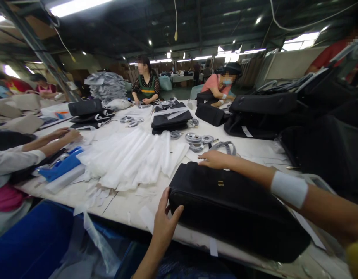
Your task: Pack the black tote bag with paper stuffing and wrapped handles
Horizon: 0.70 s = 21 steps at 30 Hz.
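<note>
A black bag (234,209) with a small gold-coloured plate on its face lies along the table's near edge. At its left end my left hand (164,221) cups the corner, with the fingers against the end and the thumb over the front. My right hand (215,159) is over the bag's far edge, fingers stretched out and holding nothing. A pale band is wrapped round my right forearm. Just beyond that hand lies a grey strap (225,146), near several coiled straps (195,138).
White plastic sleeves (132,155) fan out left of the bag. Behind are stacked black bags (170,118), with more black bags (260,112) at right. A co-worker's hands (65,135) work beside a blue tape dispenser (61,164). A blue bin (33,236) stands at lower left.
</note>
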{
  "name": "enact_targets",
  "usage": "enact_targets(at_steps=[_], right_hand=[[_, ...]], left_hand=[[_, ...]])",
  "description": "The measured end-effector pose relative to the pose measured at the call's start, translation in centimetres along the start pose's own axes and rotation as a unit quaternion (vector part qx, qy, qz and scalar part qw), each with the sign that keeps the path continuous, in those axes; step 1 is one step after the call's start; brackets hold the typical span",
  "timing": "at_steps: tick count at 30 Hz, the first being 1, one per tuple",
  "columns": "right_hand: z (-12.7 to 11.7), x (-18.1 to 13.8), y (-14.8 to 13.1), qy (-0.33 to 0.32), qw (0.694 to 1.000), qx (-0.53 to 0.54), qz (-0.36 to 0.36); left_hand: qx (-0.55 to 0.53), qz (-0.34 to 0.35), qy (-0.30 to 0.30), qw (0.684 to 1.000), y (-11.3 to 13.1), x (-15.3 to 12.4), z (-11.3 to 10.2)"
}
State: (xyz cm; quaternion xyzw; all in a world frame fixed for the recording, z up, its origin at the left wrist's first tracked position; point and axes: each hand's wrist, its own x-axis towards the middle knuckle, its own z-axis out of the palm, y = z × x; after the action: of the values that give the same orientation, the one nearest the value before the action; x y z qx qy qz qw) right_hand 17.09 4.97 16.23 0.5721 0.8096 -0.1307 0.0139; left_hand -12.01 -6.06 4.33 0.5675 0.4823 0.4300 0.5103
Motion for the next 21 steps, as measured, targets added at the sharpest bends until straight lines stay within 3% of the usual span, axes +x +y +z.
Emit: enact_targets(at_steps=[4,8,11,17,21], right_hand=[[4.1,5.0,0.0,-0.025,0.999,0.006,0.026],[6.3,6.9,0.8,-0.018,0.999,0.008,0.044],[6.6,7.5,1.7,-0.015,0.998,0.041,0.038],[5.7,7.6,2.9,0.052,0.980,0.188,0.042],[5.0,7.5,3.1,-0.047,0.947,0.318,0.023]], left_hand=[[0.016,-0.002,0.004,1.000,0.1,-0.2,0.2],[0.064,0.008,0.008,0.998,0.8,-0.8,0.5],[0.085,0.003,0.012,0.996,1.2,-1.2,0.7],[0.080,-0.005,0.023,0.997,1.2,-1.4,1.2],[0.076,-0.022,0.034,0.996,1.6,-1.3,1.6]])
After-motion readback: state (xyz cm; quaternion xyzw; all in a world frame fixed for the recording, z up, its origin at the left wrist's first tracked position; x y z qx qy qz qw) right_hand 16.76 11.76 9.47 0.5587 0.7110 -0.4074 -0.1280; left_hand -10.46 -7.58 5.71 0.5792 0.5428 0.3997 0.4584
